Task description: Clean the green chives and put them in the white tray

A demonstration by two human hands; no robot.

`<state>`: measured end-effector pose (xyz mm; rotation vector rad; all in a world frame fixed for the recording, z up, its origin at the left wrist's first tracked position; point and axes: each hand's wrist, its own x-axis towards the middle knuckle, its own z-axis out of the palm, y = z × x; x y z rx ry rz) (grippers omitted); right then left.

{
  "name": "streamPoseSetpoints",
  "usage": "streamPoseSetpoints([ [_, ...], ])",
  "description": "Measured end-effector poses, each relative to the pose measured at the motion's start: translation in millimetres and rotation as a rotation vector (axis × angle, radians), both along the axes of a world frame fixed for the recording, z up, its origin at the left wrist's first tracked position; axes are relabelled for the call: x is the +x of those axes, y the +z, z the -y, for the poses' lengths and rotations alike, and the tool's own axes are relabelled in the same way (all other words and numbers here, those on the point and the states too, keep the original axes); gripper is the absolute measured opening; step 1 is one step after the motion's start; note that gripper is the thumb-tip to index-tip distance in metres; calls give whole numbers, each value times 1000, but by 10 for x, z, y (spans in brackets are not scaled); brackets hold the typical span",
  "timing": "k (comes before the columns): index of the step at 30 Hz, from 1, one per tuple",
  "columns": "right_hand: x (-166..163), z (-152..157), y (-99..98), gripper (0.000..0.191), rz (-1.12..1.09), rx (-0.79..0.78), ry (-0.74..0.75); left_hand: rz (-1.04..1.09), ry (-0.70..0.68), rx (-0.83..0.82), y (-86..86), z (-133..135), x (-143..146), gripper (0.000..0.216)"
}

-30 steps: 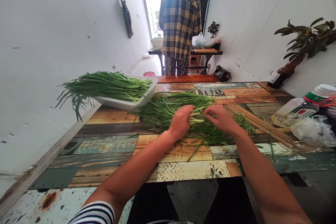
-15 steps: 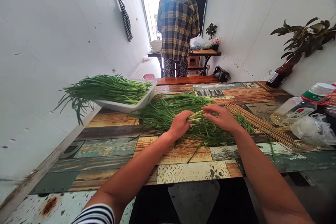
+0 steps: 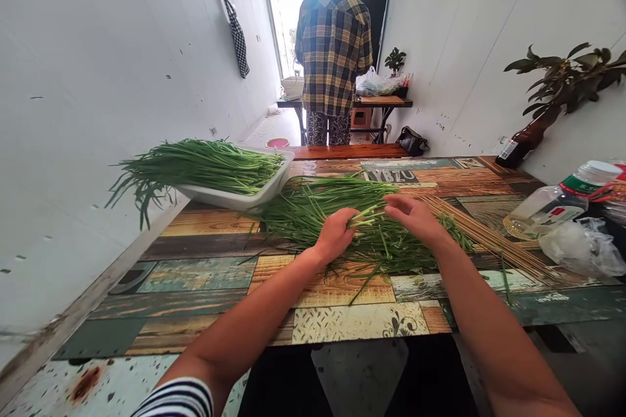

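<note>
My left hand [image 3: 336,234] is closed around a small bunch of garlic chives [image 3: 366,215], whose pale stem ends point to the right. Just off those ends is my right hand [image 3: 415,218], its thumb and fingers bent and slightly apart; I make out nothing between them. Beneath both hands spreads a loose pile of garlic chives [image 3: 303,205], with trimmed bits scattered at its near side. At the left, a white plastic tray [image 3: 264,199] holds a thick heap of chives, the leaf tips hanging over its far left side.
Thin wooden skewers [image 3: 493,238] lie right of the pile on the wood-patterned table [image 3: 195,287]. Farther right are a plastic bottle [image 3: 562,202], a clear plastic bag [image 3: 584,247] and a brown bottle with a plant [image 3: 525,140]. A person in a plaid shirt [image 3: 330,45] stands beyond, back turned.
My right hand has shifted slightly to the right, away from the stem ends. My left hand keeps its hold on the chives, almost unmoved.
</note>
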<state>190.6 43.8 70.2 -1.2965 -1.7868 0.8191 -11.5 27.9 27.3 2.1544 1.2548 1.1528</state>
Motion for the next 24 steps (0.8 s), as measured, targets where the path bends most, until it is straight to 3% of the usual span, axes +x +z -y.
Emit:
streamPoseSetpoints([
  [3, -119, 73, -28, 45, 6, -105, 125, 11, -14, -1, 26, 14, -2, 13],
  [7, -26, 30, -103, 38, -15, 19, 217, -7, -30, -27, 63, 3, -24, 19],
  [13, -45, 70, 33, 38, -84, 289, -44, -40, -50, -58, 44, -31, -48, 26],
  [19, -84, 23, -81, 22, 37, 392, 105, -150, -86, -33, 9, -10, -27, 12],
  [21, 87, -97, -140, 22, 19, 369, 15, -162, -59, -7, 10, -6, -25, 13],
  [24, 370, -277, -180, 32, -77, 315, -303, -115, 40, 59, 28, 20, -26, 18],
])
